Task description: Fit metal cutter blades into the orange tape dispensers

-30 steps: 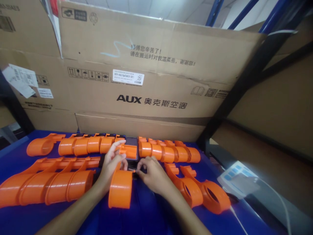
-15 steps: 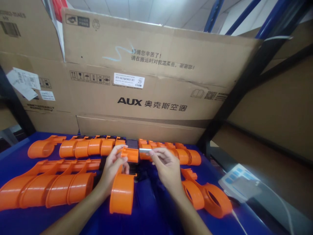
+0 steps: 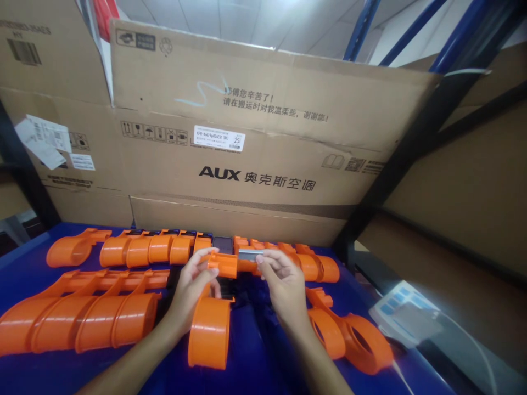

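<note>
My left hand (image 3: 192, 291) grips an orange plastic part (image 3: 209, 332) by its narrow upper end, with the wide ring-shaped band hanging below. Between finger and thumb of my right hand (image 3: 284, 280) is a short silver metal piece (image 3: 248, 255), whose exact kind I cannot make out. It lies level, its left end close beside the open right side of the orange part's upper end. A small gap seems to show between the two. Dark pieces behind my hands are partly hidden.
Rows of similar orange parts (image 3: 99, 318) lie on the blue table (image 3: 164, 373) to the left, with more orange parts (image 3: 366, 343) at right. A dark rectangular object (image 3: 223, 244) sits at the back. Behind stands a large cardboard panel (image 3: 263, 203). A white device (image 3: 405, 312) with a cable is at right.
The orange part has shifted slightly right and down with my left hand. More of the silver piece shows in my right fingers, which have moved slightly right.
</note>
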Motion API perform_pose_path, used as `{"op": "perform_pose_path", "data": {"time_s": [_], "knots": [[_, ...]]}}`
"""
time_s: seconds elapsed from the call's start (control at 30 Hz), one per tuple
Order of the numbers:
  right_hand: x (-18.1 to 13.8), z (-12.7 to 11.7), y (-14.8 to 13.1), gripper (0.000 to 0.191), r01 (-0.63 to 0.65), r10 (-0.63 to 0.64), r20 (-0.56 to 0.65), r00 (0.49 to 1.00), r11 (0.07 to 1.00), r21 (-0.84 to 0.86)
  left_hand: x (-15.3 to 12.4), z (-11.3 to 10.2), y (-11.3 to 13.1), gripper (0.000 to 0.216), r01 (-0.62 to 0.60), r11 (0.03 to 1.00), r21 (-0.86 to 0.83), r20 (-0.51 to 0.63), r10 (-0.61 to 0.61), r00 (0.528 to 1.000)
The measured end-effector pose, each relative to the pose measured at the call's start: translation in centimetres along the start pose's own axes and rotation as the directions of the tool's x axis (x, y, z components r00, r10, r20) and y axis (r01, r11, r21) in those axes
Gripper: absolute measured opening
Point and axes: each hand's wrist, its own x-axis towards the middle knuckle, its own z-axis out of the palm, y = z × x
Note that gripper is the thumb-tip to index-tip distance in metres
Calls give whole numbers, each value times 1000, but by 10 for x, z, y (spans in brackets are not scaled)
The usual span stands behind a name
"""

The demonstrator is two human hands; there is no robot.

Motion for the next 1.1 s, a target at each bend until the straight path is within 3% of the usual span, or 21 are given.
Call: {"op": "perform_pose_path", "data": {"time_s": [0.47,0.7,0.93,1.1], "knots": [[1,-3,-6,34,-67,63,150,987,998,18,5,-8,-4,62,18,1000,-4,12,-18,1000],[0,-4,-13,32,-73,74,177,981,997,-11,11,-16,-10,68,80,997,-21,50,-79,996],[0,-3,-12,27,-78,73,199,977,997,16,12,-20,-9,70,62,998,-21,45,-61,997],[0,-2,-9,28,-59,58,146,988,998,3,10,-15,-6,66,41,998,39,14,-41,999]]}}
